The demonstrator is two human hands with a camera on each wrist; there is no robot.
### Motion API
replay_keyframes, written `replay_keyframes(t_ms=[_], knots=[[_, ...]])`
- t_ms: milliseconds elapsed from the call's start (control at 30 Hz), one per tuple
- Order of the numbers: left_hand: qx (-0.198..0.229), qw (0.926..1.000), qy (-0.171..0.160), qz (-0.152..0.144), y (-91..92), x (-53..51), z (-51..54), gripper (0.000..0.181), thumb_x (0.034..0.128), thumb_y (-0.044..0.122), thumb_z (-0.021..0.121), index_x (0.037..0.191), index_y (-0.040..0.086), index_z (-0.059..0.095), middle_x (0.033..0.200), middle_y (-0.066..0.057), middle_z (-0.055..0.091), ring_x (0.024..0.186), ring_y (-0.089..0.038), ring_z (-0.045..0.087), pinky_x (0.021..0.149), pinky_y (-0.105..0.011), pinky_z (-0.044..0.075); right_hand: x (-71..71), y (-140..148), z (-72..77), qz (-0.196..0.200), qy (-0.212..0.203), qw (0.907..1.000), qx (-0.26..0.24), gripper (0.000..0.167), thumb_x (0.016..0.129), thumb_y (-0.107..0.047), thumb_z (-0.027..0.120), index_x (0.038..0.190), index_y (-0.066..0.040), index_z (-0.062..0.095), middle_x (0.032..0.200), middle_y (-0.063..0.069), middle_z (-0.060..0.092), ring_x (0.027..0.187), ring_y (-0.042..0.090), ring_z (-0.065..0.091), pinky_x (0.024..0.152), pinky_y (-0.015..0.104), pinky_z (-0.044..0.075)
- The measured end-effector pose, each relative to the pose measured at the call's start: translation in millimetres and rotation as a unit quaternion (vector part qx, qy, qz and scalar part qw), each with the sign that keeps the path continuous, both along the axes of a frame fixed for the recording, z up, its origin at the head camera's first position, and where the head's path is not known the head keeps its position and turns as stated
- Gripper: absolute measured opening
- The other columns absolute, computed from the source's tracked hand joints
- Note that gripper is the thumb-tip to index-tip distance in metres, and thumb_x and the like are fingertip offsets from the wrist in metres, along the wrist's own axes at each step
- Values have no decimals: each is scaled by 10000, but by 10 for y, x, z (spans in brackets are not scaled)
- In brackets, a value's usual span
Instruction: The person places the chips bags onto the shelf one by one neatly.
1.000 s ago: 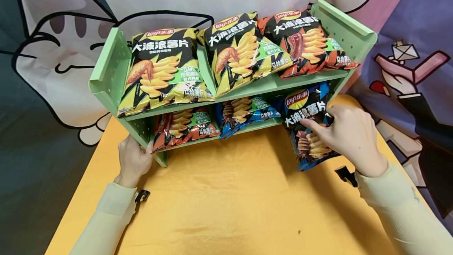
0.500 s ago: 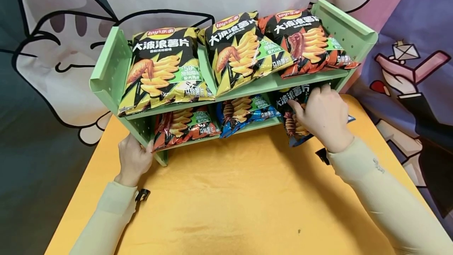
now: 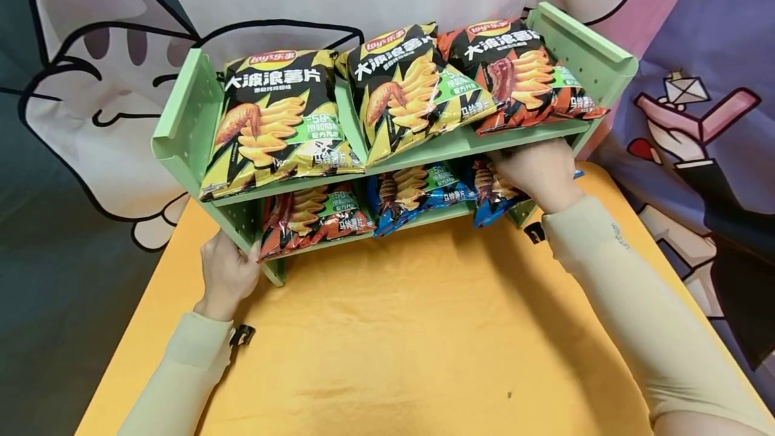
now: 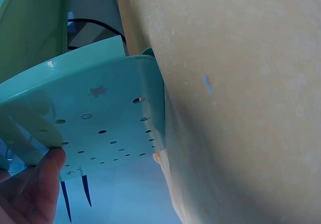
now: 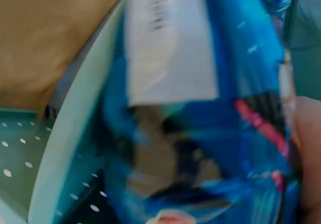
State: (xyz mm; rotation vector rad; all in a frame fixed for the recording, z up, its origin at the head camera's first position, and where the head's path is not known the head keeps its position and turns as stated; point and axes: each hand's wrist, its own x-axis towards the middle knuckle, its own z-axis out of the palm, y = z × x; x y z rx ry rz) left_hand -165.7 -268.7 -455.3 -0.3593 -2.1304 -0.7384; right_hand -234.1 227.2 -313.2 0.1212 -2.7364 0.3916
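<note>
My left hand (image 3: 229,276) grips the lower left end of the green two-tier shelf (image 3: 436,148). In the left wrist view, its fingers (image 4: 47,181) lie against the perforated side panel (image 4: 100,118). My right hand (image 3: 539,170) reaches under the top tier at the right end and holds a blue chip bag (image 3: 493,195). Much of that bag is hidden behind the hand and the upper tier. The right wrist view shows the blue bag (image 5: 200,128) close up and blurred, standing inside the shelf's rim (image 5: 75,128).
Two yellow-black chip bags (image 3: 266,120) and a red-black one (image 3: 514,73) fill the top tier. Below sit a red bag (image 3: 317,217) and another blue bag (image 3: 418,194). The shelf stands on a yellow-covered table (image 3: 387,335), before a printed cartoon backdrop (image 3: 109,126).
My right hand has moved left and deeper under the top tier, carrying the blue chip bag from in front of the shelf into the lower right. My left hand stays put.
</note>
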Motion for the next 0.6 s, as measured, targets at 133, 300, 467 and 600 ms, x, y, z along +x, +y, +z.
replay_keyframes(t_ms=[133, 300, 467, 600], knots=[[-49, 10000, -27, -40, 3, 13, 7, 449, 910, 359, 516, 1093, -30, 649, 625, -127, 531, 489, -225, 416, 447, -389, 290, -146, -19, -12, 256, -317, 9992, -59, 815, 956, -403, 624, 1636, -115, 278, 1612, 253, 355, 1457, 453, 380, 1181, 642, 325], [-149, 9998, -66, -60, 0, 13, 11, 495, 938, 401, 493, 1109, -41, 636, 619, -112, 504, 472, -215, 400, 440, -357, 280, -356, -7, -38, 496, -831, 9951, 185, 874, 990, -486, 531, 1667, -107, 129, 1697, 238, 180, 1563, 432, 194, 1276, 596, 134], [-124, 9999, -59, -61, -12, 10, 12, 563, 963, 486, 470, 1113, -29, 640, 618, -103, 503, 475, -194, 384, 441, -349, 262, -508, 33, -117, 675, -1574, 9852, 10, 864, 1024, -589, 383, 1668, -95, 86, 1705, 263, 114, 1574, 465, 130, 1271, 622, 82], [-56, 10000, -26, -53, -11, 3, 9, 559, 957, 495, 476, 1108, -16, 645, 622, -107, 516, 476, -196, 390, 439, -363, 256, -527, 68, -133, 638, -2353, 9686, -480, 921, 1006, -691, 274, 1667, -86, 57, 1699, 278, 98, 1568, 475, 131, 1266, 618, 121]])
